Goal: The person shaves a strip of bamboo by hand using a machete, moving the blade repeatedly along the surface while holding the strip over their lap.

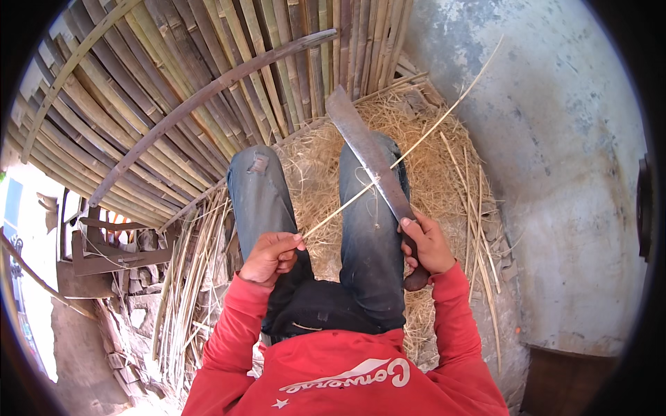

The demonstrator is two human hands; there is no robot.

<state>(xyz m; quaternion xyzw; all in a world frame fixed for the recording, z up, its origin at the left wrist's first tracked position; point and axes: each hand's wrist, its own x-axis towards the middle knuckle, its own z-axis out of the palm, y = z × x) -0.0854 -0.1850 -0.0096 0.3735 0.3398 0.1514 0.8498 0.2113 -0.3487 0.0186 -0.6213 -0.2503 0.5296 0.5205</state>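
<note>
My left hand (272, 258) is closed in a pinch on the near end of a long thin bamboo strip (444, 118). The strip slants up and away to the right, over my right thigh. In my right hand (429, 243) is the dark handle of a machete (366, 149), fingers wrapped round it. Its broad worn blade points up and slightly left, crossing the strip above my right knee. Thin curled shavings (375, 182) hang where blade and strip meet. How deep the edge sits against the strip cannot be made out.
A bamboo-slat wall (243, 62) with a curved pole (208, 93) across it rises ahead. Shavings (416, 114) cover the ground between and beyond my legs. Bundled strips (187, 291) lie at left, several loose ones (474, 215) at right beside a grey wall (555, 159).
</note>
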